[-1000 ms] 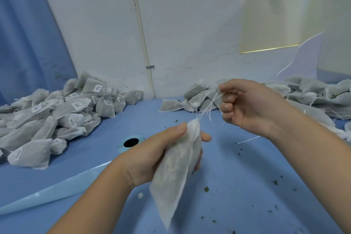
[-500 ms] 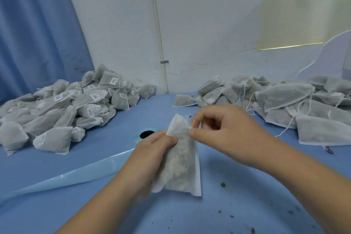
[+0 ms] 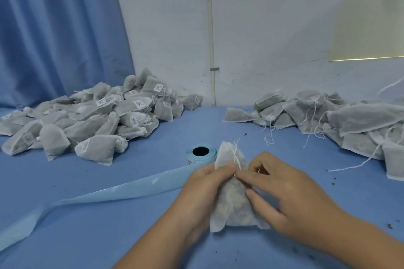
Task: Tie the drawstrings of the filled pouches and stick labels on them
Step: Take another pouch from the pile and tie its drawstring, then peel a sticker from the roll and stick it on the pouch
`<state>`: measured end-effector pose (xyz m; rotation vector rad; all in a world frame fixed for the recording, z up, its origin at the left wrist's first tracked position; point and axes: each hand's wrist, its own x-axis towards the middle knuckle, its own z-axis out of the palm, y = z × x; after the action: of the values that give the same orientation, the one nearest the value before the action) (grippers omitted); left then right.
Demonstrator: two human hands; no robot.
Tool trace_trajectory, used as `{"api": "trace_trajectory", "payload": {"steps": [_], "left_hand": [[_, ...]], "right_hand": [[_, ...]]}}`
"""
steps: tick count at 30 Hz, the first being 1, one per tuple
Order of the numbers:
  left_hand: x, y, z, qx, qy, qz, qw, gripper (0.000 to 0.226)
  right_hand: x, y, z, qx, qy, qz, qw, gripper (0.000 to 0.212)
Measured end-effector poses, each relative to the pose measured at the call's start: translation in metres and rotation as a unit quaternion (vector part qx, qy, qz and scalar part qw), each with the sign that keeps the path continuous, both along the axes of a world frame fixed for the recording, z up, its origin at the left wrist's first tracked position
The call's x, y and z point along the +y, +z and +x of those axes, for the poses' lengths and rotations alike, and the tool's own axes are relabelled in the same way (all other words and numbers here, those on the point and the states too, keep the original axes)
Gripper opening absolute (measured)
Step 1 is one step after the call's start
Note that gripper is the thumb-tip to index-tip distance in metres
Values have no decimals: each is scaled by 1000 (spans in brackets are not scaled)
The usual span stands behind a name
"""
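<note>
A filled white pouch (image 3: 234, 207) stands upright on the blue table, low in the middle of the view. My left hand (image 3: 203, 190) grips its left side, thumb pressed near the neck. My right hand (image 3: 284, 194) pinches the thin white drawstring (image 3: 236, 156) at the pouch's neck with thumb and forefinger; its other fingers curl against the pouch's right side. The string's loose ends stick up past the pouch's top. A blue label roll (image 3: 201, 155) sits just behind the pouch.
A heap of labelled pouches (image 3: 87, 124) covers the left back of the table (image 3: 109, 236). A heap of pouches with loose strings (image 3: 328, 120) lies at the right back. A long strip of blue backing paper (image 3: 98, 194) trails left from the roll. Dark crumbs dot the table.
The pouch has come down to stand on the table. My right hand moved from pulling the strings up and right to pinching them at the neck. The view shifted left.
</note>
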<state>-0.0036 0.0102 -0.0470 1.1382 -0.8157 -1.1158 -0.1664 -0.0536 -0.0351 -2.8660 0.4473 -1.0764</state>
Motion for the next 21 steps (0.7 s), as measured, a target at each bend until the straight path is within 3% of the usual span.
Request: {"api": "trace_trajectory", "payload": {"steps": [9,16,19,21], "left_hand": [[-1,-4,7,0,-6,55,998,38],[-1,-2,10,-28,22,67,997,32],[-1,1,13,-188,76,61,977,14],[-1,2,19,-333,120,66,933,28]], "right_hand": [[9,-8,7,101,-36,-21,994,39],[12,-10,10,43,1,-6,999,37],[9,-12,14,-57,5,63,996,31],[0,-10,19,-123,-11,139,983,26]]}}
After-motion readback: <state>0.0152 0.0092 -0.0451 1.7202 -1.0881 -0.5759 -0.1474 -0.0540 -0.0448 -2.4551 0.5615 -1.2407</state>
